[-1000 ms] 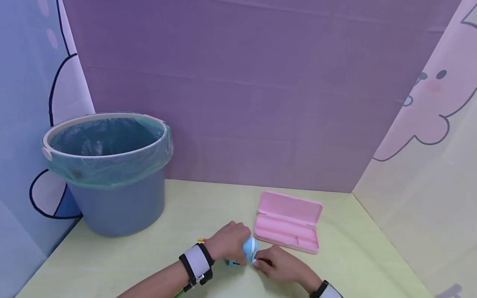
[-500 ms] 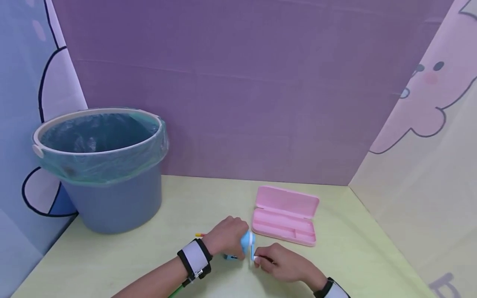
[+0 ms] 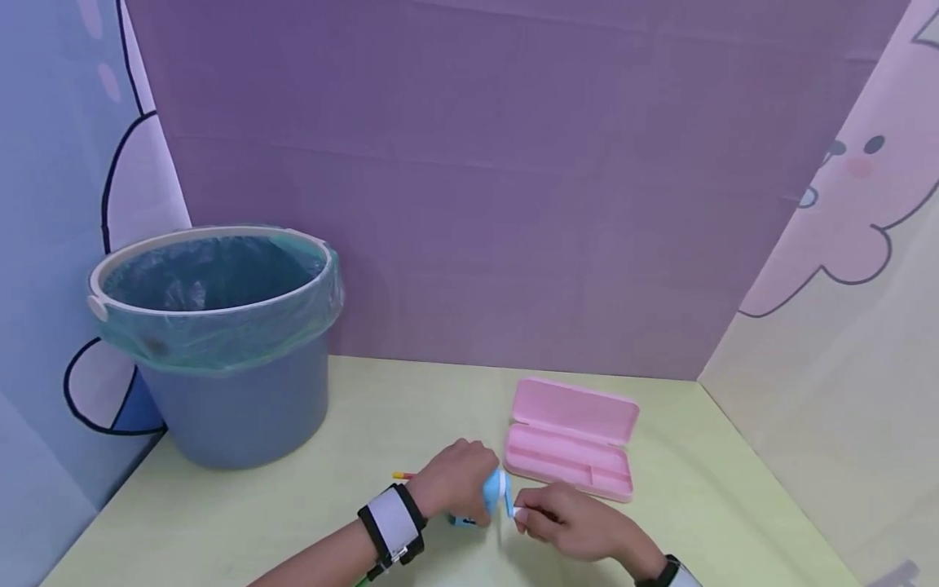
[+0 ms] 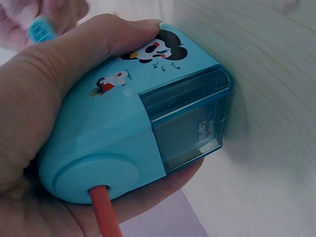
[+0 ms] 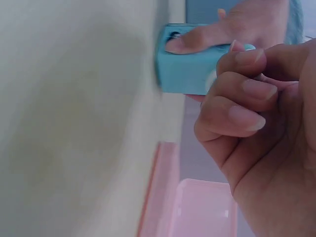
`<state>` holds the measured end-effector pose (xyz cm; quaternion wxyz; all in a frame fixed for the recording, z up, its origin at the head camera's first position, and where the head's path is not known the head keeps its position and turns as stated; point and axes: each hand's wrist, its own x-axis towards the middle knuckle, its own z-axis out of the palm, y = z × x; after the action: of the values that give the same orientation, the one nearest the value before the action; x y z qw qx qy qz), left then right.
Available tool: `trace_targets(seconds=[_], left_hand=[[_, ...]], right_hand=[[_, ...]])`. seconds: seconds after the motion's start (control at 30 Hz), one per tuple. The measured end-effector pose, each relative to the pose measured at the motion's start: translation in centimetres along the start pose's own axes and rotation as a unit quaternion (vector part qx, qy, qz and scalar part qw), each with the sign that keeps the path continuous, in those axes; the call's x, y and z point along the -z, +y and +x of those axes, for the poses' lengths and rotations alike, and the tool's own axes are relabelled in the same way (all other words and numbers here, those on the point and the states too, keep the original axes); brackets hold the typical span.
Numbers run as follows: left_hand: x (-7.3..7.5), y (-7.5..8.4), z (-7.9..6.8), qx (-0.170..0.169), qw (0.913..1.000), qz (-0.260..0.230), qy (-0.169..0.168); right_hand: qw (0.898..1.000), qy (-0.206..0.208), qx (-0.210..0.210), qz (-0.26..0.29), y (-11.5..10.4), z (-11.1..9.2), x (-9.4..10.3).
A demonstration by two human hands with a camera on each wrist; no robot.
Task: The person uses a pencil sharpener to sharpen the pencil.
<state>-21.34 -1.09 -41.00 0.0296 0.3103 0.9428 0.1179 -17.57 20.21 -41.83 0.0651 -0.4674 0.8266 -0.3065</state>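
Observation:
A light-blue crank pencil sharpener point(image 4: 98, 128) with cartoon pictures and a clear shavings drawer point(image 4: 190, 123) lies tilted in my left hand point(image 3: 456, 483), close over the table. The thumb lies along its top and the fingers wrap underneath. A reddish pencil point(image 4: 104, 212) sticks out of the sharpener's round hole; its yellow-and-red end point(image 3: 402, 475) points left in the head view. My right hand point(image 3: 568, 520) pinches the white knob of the blue crank arm point(image 3: 509, 496) on the sharpener's other side, its fingers curled. The pencil's tip is hidden inside.
An open pink pencil box point(image 3: 565, 473) lies on the pale yellow table point(image 3: 411, 391) just behind the hands. At the left stands a large blue bin point(image 3: 235, 416) lined with a green plastic bag. Purple and printed wall sheets enclose the table's back and sides.
The right hand and the crank knob have shifted slightly right of the sharpener body, and the crank arm now slants. The left hand keeps its hold. The head view has swayed a little.

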Motion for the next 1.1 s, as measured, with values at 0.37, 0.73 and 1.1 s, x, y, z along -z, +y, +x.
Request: trace_targets(seconds=[0.37,0.73,1.1], left_hand=[[0.2,0.3,0.0,0.006,0.9998,0.005,-0.018],[0.2,0.3,0.2,0.005,0.9997,-0.003,-0.026],[0.2,0.1,0.3,0.004,0.9994,-0.003,-0.035]], right_hand=[[0.999,0.011,0.05,-0.005,0.8,0.1,0.7],[0.998,0.027,0.05,0.009,1.2,0.4,1.5],[0.998,0.042,0.036,-0.002,1.7,1.4,2.7]])
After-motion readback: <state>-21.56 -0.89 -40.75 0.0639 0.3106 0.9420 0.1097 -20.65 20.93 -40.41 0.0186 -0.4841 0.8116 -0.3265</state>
